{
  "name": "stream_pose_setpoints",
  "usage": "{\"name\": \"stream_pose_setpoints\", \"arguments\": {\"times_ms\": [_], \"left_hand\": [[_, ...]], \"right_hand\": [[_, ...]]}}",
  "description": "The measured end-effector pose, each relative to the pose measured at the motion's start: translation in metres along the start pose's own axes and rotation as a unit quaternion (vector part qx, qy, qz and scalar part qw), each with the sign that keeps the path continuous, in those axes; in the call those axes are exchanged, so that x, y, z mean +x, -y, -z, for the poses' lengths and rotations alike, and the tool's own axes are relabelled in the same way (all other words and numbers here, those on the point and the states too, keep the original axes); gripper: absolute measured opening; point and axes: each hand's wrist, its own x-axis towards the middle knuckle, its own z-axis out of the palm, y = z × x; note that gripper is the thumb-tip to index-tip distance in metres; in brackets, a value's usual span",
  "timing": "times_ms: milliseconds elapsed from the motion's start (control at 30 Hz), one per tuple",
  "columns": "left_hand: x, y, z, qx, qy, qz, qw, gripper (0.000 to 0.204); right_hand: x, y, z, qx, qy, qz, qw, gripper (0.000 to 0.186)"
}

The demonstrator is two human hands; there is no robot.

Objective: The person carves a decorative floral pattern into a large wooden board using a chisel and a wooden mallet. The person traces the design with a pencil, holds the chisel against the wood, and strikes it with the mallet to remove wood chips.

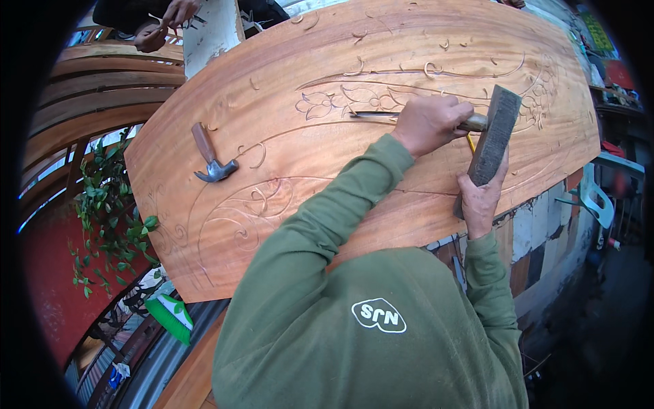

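Observation:
A large wooden panel (266, 157), carved with curling vines and flowers, spreads out before me. My left hand (434, 124) is closed around a carving gouge (371, 114), its metal blade pointing left along a carved line beside the flowers. In my right hand (482, 199) is a dark, squared wooden block (497, 136), gripped near its lower end. The block's side is at the butt of the gouge's handle; whether they touch I cannot tell. A thin yellow stick (471, 143) shows partly between my hands.
A claw hammer (215, 163) lies on the panel's left part, and curled wood shavings (429, 69) are scattered about. At the far left, another person's hands (163, 26) hold a small tool. Leafy plant (112, 204) and green broom (170, 318) are left; a pale-green plastic stool (597, 198) is right.

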Motion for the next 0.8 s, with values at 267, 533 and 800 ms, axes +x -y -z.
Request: {"name": "stream_pose_setpoints", "arguments": {"times_ms": [267, 533, 800], "left_hand": [[0.004, 0.003, 0.004, 0.018, -0.079, 0.011, 0.997, 0.038], [0.005, 0.006, 0.004, 0.049, -0.082, 0.058, 0.994, 0.035], [0.02, 0.02, 0.0, 0.06, -0.124, 0.085, 0.987, 0.034]], "right_hand": [[0.026, 0.031, 0.001, 0.211, -0.208, -0.056, 0.954, 0.095], [0.06, 0.031, 0.031, 0.084, -0.059, -0.055, 0.993, 0.089], [0.082, 0.015, 0.014, -0.028, 0.063, 0.013, 0.997, 0.097]]}}
